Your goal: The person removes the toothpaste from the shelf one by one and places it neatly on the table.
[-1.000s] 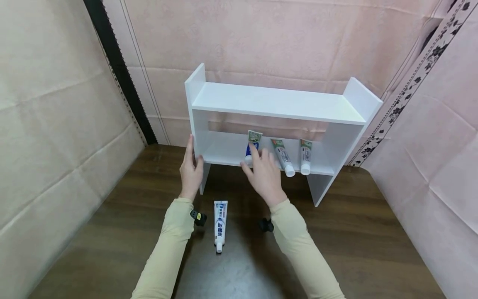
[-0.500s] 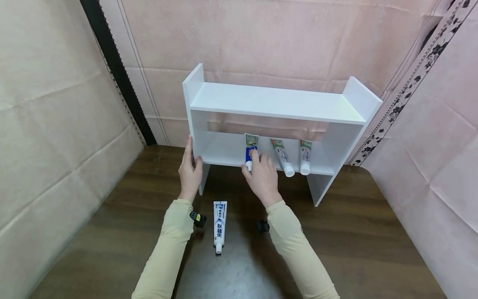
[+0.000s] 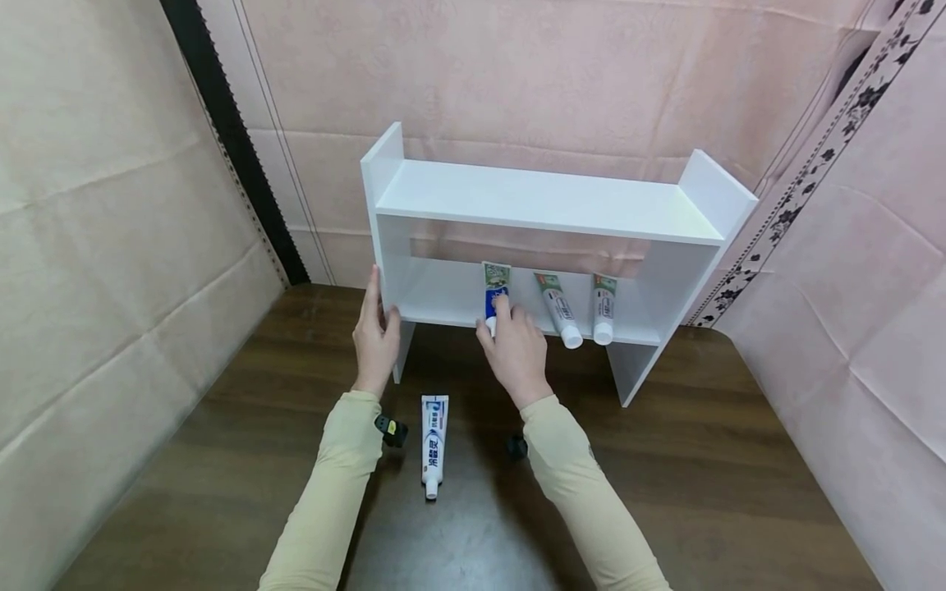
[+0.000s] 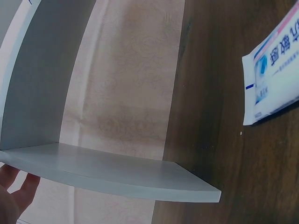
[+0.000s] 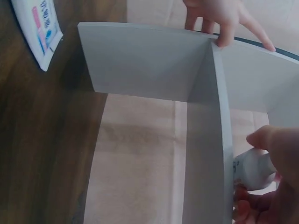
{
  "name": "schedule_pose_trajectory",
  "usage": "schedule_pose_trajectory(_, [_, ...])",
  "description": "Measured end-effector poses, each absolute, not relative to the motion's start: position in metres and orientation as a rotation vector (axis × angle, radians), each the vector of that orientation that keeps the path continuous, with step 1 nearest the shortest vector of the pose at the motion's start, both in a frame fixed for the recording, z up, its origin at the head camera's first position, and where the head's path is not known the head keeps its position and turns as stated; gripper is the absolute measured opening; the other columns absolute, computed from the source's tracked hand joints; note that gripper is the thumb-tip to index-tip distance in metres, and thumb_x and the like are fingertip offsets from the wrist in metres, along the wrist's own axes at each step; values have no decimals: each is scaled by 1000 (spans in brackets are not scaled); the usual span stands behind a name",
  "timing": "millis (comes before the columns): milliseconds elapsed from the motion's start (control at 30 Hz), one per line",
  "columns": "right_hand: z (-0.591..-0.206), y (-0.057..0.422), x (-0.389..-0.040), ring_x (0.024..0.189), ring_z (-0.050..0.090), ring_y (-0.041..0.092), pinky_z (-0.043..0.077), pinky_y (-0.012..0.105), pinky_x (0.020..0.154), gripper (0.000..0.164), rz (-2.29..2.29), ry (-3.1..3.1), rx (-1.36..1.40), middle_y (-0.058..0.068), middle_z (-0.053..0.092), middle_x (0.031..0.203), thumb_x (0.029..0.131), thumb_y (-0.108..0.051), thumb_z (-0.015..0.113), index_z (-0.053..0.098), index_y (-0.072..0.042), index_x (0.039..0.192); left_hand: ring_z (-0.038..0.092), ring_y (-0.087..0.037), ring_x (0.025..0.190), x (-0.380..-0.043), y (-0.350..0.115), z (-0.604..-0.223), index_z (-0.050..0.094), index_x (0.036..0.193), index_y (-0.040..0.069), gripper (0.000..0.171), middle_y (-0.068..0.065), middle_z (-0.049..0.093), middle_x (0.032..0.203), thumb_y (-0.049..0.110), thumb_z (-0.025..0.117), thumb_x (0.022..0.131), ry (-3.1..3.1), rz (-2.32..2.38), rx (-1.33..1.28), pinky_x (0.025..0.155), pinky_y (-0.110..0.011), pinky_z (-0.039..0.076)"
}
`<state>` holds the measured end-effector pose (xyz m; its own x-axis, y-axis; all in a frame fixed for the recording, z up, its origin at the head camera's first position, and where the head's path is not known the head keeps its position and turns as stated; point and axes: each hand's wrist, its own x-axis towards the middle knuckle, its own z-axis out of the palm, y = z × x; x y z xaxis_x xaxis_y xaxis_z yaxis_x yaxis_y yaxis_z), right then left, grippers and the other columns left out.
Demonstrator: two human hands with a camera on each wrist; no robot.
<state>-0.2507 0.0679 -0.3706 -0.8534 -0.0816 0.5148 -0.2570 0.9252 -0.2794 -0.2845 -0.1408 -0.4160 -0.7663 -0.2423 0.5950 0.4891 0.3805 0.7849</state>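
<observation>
Head: right grip (image 3: pixel 515 353) covers part of blue tube's (image 3: pixel 497 281) lower end. Fine print on it, middle tube (image 3: pixel 559 310) and far-right tube (image 3: pixel 604 305) too small to read. Sleeves (image 3: pixel 321 501) run off the bottom edge. Left wrist: white tube (image 4: pixel 280 70) cut by right edge, cap end out of frame; left grip (image 4: pixel 16 198) mostly cropped. Right wrist: right grip cropped by right edge, shelf (image 5: pixel 203 154) and grip hide most of blue tube, lettering blurred.

It's bright in here, glare whitening the near tabletop (image 3: pixel 469 546), soft shadows beside both sleeves (image 3: pixel 318 501); wrist views dimmer, bowing the shelf (image 4: pixel 117 173)
</observation>
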Motion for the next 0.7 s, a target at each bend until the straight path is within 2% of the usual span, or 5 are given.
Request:
schedule_pose_trajectory(167, [-371,67,-248,65,57,23,51,35,54,32,495,-2586,234,14,60,89,95,-30,55,46,-7,117,43,-30,138,-284,-142,-415,21,152,44,69,10,26,160,8,47,99,-2000,-1444,-216,106,-53,42])
schedule_pose_trajectory(400, [-374,67,-238,51,56,19,51,29,48,34,537,-2616,269,15,67,86,94,-28,56,43,-7,118,42,-30,139,-283,-142,-414,22,152,44,69,8,26,160,7,47,99,-1998,-1456,-206,107,-56,41])
schedule_pose_trajectory(600, [-377,70,-225,47,52,17,46,25,44,30,532,-2595,294,14,68,80,94,-26,56,44,-8,115,40,-29,141,-282,-142,-411,19,152,45,70,9,25,161,9,48,100,-2029,-1454,-197,108,-55,39])
schedule_pose_trajectory(700, [-378,71,-219,47,53,16,46,24,43,31,533,-2602,301,14,69,82,94,-26,56,45,-8,116,40,-29,140,-282,-142,-412,20,153,43,70,9,25,161,9,48,99,-2037,-1452,-189,109,-54,38])
